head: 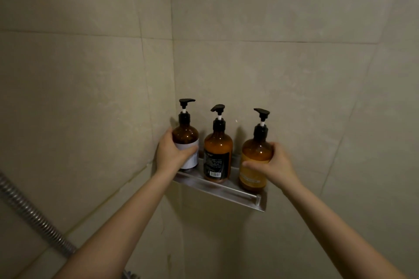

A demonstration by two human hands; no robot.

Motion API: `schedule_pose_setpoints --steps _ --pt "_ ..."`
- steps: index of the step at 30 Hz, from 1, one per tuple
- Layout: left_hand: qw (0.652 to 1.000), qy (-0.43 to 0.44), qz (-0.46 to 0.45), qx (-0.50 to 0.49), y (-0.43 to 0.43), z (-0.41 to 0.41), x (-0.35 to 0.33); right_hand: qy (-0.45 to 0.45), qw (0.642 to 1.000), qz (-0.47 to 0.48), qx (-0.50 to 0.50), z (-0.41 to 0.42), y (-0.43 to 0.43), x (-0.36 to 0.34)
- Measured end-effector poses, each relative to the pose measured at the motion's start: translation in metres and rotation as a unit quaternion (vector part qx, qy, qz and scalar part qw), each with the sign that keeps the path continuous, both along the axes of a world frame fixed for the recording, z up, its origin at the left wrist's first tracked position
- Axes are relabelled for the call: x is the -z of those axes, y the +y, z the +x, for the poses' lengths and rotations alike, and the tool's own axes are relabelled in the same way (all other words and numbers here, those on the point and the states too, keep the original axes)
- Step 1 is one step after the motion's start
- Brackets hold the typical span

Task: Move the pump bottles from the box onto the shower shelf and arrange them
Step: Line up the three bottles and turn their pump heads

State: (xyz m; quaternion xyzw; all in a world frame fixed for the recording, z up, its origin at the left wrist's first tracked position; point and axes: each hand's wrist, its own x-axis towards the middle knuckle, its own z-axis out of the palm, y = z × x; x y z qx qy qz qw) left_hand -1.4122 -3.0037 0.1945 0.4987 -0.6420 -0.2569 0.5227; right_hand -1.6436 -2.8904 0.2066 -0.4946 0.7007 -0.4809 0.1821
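Three amber pump bottles with black pumps stand upright in a row on the metal shower shelf (pixel 229 192) in the tiled corner. My left hand (pixel 171 154) grips the left bottle with the white label (pixel 187 140), fingers and thumb curled round its body. The middle bottle with the black label (pixel 218 156) stands untouched. My right hand (pixel 275 166) grips the right bottle with the orange label (pixel 255 158) from its right side. The box is out of view.
Beige tiled walls meet in a corner behind the shelf. A ribbed metal shower hose (pixel 34 215) runs diagonally at the lower left. A bit of chrome fitting (pixel 130 275) shows at the bottom edge.
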Motion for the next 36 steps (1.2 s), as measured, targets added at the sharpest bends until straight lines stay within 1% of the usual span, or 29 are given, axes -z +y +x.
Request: schedule_pose_setpoints --steps 2,4,6,7,8,10,14,16,18,24,31,34,36 --pt "1.0 -0.015 -0.005 0.007 0.005 0.001 -0.002 0.002 1.0 0.013 0.0 0.001 0.001 -0.003" --pt "0.999 -0.029 -0.027 -0.024 0.014 0.001 -0.005 0.007 1.0 0.023 0.005 0.002 0.003 -0.006" --pt "0.993 -0.035 -0.08 -0.078 0.026 0.0 -0.012 0.008 1.0 0.016 0.012 0.004 0.008 -0.009" --pt "0.989 -0.032 -0.117 -0.09 0.033 -0.002 -0.017 0.009 1.0 0.005 0.019 0.005 0.01 -0.01" --pt "0.985 -0.027 -0.146 -0.085 0.039 -0.006 -0.022 0.013 0.999 -0.008 0.03 0.006 0.013 -0.012" --pt "0.985 -0.022 -0.164 -0.05 0.051 -0.016 -0.029 0.037 0.997 -0.026 0.058 0.008 0.017 -0.015" --pt "0.989 -0.07 -0.128 -0.021 0.057 -0.038 -0.026 0.109 0.988 -0.016 0.107 0.01 0.016 -0.02" --pt "0.99 -0.094 -0.098 -0.021 0.053 -0.044 -0.022 0.125 0.986 0.002 0.112 0.01 0.013 -0.022" --pt "0.991 -0.102 -0.088 -0.015 0.049 -0.049 -0.02 0.131 0.985 0.018 0.108 0.009 0.011 -0.024" --pt "0.989 -0.115 -0.094 0.023 0.045 -0.052 -0.023 0.119 0.988 0.01 0.097 0.006 0.011 -0.028" --pt "0.985 -0.142 -0.085 0.055 0.04 -0.047 -0.028 0.064 0.998 0.015 0.016 -0.007 0.017 -0.034" --pt "0.984 -0.145 -0.076 0.07 0.041 -0.047 -0.031 0.053 0.998 0.026 0.002 -0.01 0.018 -0.037" --pt "0.983 -0.15 -0.07 0.074 0.04 -0.047 -0.034 0.062 0.998 0.03 0.003 -0.01 0.018 -0.039"
